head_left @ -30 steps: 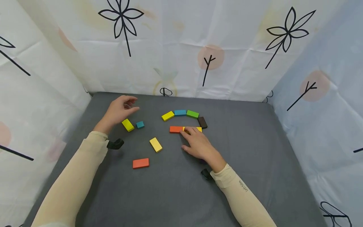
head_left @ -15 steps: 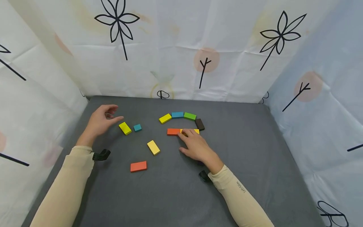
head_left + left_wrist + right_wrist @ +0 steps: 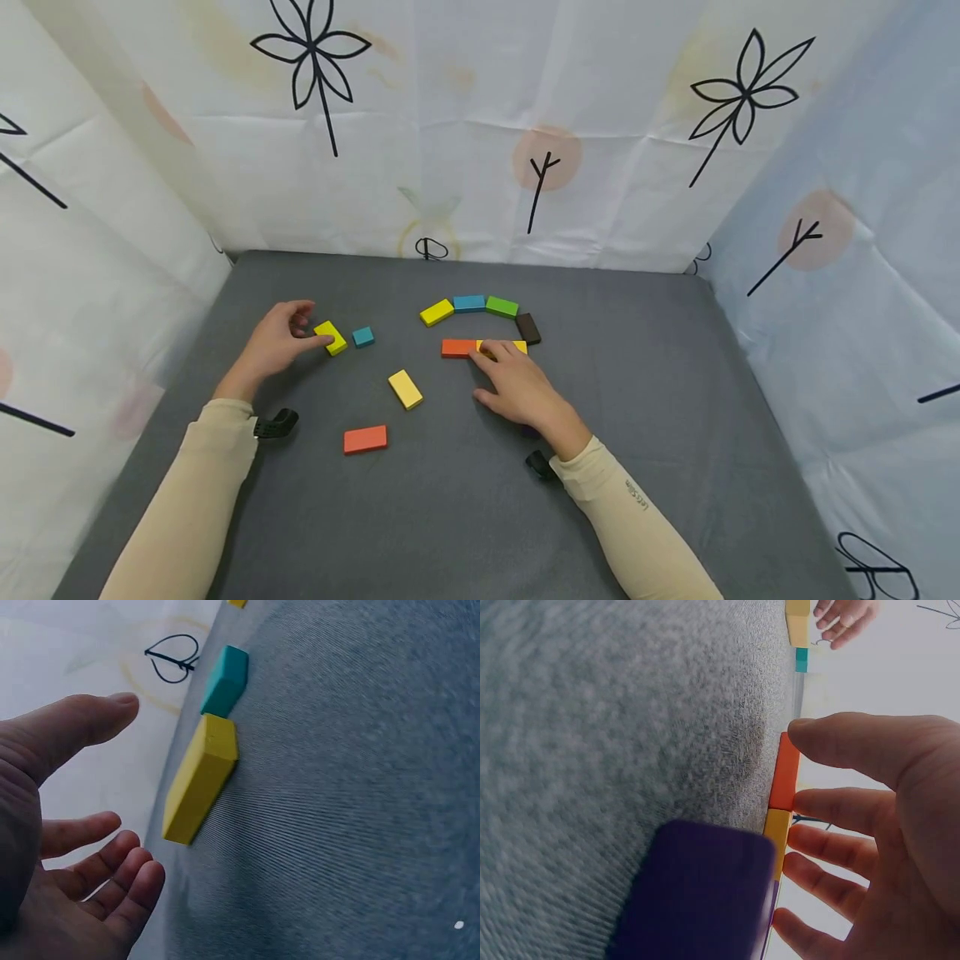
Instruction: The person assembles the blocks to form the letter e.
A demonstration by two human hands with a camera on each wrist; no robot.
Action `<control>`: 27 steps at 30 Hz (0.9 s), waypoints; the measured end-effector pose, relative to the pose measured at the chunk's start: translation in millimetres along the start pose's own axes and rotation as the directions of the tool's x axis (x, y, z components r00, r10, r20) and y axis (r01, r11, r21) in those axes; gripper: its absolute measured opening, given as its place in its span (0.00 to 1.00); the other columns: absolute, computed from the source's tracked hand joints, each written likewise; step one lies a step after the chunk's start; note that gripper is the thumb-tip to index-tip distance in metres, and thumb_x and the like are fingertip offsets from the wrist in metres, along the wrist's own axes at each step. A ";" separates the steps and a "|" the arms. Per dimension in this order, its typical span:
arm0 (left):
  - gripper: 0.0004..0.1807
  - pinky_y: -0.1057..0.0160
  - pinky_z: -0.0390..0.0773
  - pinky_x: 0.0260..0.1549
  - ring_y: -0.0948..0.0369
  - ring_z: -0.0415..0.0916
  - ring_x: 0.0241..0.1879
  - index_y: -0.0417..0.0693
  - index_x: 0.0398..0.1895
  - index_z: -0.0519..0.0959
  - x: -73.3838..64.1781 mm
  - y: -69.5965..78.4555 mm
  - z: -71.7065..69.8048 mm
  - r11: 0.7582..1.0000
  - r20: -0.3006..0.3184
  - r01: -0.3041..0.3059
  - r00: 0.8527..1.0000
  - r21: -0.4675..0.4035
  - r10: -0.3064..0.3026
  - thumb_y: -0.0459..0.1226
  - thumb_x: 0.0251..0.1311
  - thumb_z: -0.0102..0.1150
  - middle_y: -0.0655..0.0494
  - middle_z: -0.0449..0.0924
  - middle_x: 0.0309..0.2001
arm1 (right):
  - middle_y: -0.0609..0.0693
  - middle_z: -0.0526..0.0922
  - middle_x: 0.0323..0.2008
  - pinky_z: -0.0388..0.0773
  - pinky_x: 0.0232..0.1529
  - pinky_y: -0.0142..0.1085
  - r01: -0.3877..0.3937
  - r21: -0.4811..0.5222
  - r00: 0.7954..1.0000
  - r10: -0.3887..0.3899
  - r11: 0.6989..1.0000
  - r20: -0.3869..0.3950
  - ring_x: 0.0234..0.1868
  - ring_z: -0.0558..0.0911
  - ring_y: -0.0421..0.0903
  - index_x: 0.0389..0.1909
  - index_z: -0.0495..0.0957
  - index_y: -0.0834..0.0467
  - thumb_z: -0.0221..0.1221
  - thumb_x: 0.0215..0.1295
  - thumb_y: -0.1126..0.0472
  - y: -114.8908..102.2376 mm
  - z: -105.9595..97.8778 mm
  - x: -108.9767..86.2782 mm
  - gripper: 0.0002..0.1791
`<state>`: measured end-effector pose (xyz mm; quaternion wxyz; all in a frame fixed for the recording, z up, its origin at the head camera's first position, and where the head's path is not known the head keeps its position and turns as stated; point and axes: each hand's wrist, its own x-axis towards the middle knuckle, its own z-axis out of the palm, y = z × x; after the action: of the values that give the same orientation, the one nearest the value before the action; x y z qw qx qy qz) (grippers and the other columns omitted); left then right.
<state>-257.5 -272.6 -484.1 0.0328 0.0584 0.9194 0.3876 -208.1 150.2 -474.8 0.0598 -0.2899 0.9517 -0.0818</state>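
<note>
My left hand [image 3: 273,342] is held beside a bright yellow block [image 3: 331,337], fingers loosely bent and thumb overlapping the block in the head view. In the left wrist view a gap shows between thumb and fingers, with the yellow block [image 3: 199,780] outside it. A small teal block [image 3: 363,337] lies just right of that one. My right hand [image 3: 521,392] rests its spread fingertips along an orange block [image 3: 458,348] and an adjoining orange-yellow block [image 3: 522,346], partly hidden by the fingers. Under the right palm, a dark purple block [image 3: 705,892] shows large in the right wrist view.
A curve of yellow [image 3: 437,312], blue [image 3: 469,303], green [image 3: 502,307] and dark brown [image 3: 528,328] blocks runs behind the right hand. A pale yellow block [image 3: 406,389] and a red-orange block [image 3: 365,439] lie between the arms. Patterned white cloth [image 3: 420,125] bounds the grey table [image 3: 450,517].
My left hand first swings left from beyond the yellow block, then comes down toward the near side of it. The right hand stays on the orange and orange-yellow blocks.
</note>
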 end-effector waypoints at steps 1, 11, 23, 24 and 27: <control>0.44 0.34 0.72 0.61 0.35 0.70 0.62 0.24 0.78 0.63 0.7 -1.4 1.1 1.000 0.009 0.000 1.000 0.010 0.000 0.42 0.71 0.73 0.26 0.67 0.69 | 0.57 0.69 0.77 0.67 0.75 0.51 0.001 0.000 1.000 -0.001 1.000 -0.003 0.77 0.67 0.55 0.81 0.70 0.55 0.69 0.76 0.49 0.1 0.1 -0.2 0.38; 0.44 0.34 0.71 0.61 0.36 0.69 0.60 0.22 0.75 0.64 4.7 -9.9 11.5 0.997 0.056 -0.006 0.998 0.078 0.002 0.40 0.68 0.75 0.26 0.67 0.66 | 0.57 0.69 0.76 0.68 0.74 0.52 0.010 0.015 1.000 -0.010 1.000 -0.007 0.76 0.67 0.55 0.81 0.70 0.56 0.68 0.76 0.49 0.5 0.7 -0.2 0.37; 0.36 0.36 0.73 0.57 0.38 0.71 0.55 0.24 0.71 0.71 5.1 -10.9 14.4 0.993 0.044 -0.017 0.999 0.116 0.012 0.38 0.68 0.73 0.30 0.70 0.61 | 0.57 0.70 0.76 0.68 0.74 0.51 0.015 0.017 1.000 -0.015 1.000 -0.014 0.76 0.67 0.55 0.82 0.69 0.56 0.68 0.76 0.50 2.0 0.1 -0.9 0.38; 0.35 0.36 0.73 0.57 0.38 0.71 0.55 0.24 0.71 0.71 4.9 -11.5 14.3 0.993 0.043 -0.019 0.999 0.119 0.014 0.37 0.68 0.73 0.30 0.70 0.60 | 0.57 0.70 0.76 0.68 0.74 0.51 0.016 0.016 1.000 -0.016 1.000 -0.015 0.76 0.67 0.55 0.82 0.69 0.56 0.68 0.76 0.50 2.2 0.3 -1.0 0.38; 0.34 0.37 0.74 0.56 0.38 0.71 0.54 0.25 0.70 0.72 4.8 -13.4 14.1 0.992 0.044 -0.022 0.999 0.125 0.017 0.37 0.68 0.73 0.30 0.70 0.60 | 0.57 0.69 0.76 0.68 0.74 0.52 0.017 0.016 1.000 -0.017 1.000 -0.014 0.76 0.67 0.55 0.82 0.69 0.55 0.68 0.77 0.49 2.6 0.8 -0.9 0.38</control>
<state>-261.8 -271.2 -503.6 0.0451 0.0776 0.9404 0.3280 -208.6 152.8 -476.1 0.0549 -0.2969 0.9489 -0.0919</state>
